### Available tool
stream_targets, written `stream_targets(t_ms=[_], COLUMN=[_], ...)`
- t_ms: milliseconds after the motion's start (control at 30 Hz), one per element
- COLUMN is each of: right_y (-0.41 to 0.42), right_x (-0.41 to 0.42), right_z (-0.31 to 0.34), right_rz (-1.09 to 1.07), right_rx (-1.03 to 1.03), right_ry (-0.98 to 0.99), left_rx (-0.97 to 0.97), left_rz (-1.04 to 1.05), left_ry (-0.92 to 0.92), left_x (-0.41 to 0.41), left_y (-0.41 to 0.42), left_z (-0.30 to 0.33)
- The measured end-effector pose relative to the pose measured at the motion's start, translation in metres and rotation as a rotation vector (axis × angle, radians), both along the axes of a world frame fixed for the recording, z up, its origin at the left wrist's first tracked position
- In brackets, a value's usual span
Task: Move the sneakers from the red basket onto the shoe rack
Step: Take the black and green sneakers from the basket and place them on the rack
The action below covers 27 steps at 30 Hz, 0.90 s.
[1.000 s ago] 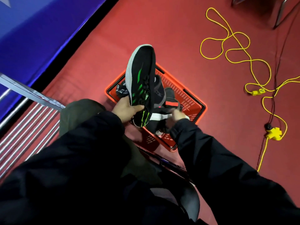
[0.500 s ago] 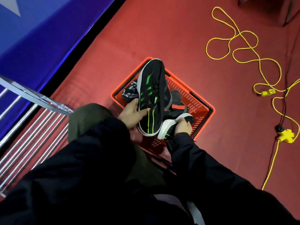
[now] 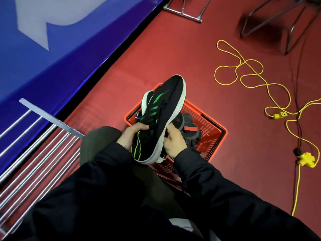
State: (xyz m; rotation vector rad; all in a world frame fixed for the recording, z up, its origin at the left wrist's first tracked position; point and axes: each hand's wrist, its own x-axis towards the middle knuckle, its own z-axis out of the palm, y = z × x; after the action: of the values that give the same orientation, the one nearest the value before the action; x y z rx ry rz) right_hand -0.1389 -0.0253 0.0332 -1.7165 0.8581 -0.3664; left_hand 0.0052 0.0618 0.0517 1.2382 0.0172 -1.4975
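My left hand point(image 3: 132, 134) and right hand point(image 3: 174, 145) grip black green-striped sneakers point(image 3: 161, 119) above the red plastic basket point(image 3: 215, 136); steel shoe rack point(image 3: 34, 153) at nine o'clock.

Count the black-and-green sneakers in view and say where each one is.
2: both black-and-green sneakers held together above the red basket by left hand and right hand.

Open red floor point(image 3: 173, 54) lies above the red basket point(image 3: 219, 136) in the frame. The shoe rack point(image 3: 40, 153) at lower left has bare rails, its angled end bar point(image 3: 52, 119) jutting near the raised knee point(image 3: 99, 141). A yellow cord point(image 3: 250, 84) loops across the right side.
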Motion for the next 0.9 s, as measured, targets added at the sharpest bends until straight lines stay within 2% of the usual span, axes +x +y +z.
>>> stream_targets(t_ms=[233,300,367,400,433,500,567,600,700,733,833,900], right_y=[-0.002,0.002,0.006,0.009,0.012,0.017,0.014,0.011,0.000,-0.004,-0.016,-0.023], right_x=[0.011,0.014,0.016,0.018,0.020,0.019,0.017,0.014,0.002,-0.003,-0.012,-0.015], right_z=[0.018,0.026,0.036,0.039,0.039,0.037,0.034,0.033,0.026,0.025,0.028,0.032], right_rz=[0.142,0.079,-0.111,-0.177,-0.182,-0.186,-0.291,-0.359,-0.468,-0.482,-0.479,-0.476], right_rx=[0.069,0.289,0.624,0.726,0.743,0.555,0.486,0.511,0.570,0.585,0.585,0.571], right_ry=[-0.012,-0.063,-0.150,-0.204,-0.244,-0.222,-0.212,-0.240,-0.303,-0.312,-0.249,-0.172], left_rx=[-0.020,-0.064,-0.090,-0.107,-0.128,-0.153,-0.138,-0.100,0.032,0.033,-0.017,0.011], left_rz=[0.065,0.087,0.151,0.197,0.221,0.210,0.207,0.233,0.259,0.272,0.358,0.338], left_ry=[0.057,0.026,-0.093,-0.152,-0.186,-0.178,-0.181,-0.239,-0.645,-0.715,-0.683,-0.680], left_x=[0.004,0.007,0.004,0.002,0.000,-0.002,0.000,0.001,0.003,0.002,0.007,0.016], left_y=[0.011,0.008,0.007,0.006,0.005,0.004,0.003,0.002,0.003,0.002,0.000,-0.002], left_z=[0.003,0.005,0.004,0.004,0.004,0.005,0.006,0.006,-0.005,-0.007,-0.007,-0.005])
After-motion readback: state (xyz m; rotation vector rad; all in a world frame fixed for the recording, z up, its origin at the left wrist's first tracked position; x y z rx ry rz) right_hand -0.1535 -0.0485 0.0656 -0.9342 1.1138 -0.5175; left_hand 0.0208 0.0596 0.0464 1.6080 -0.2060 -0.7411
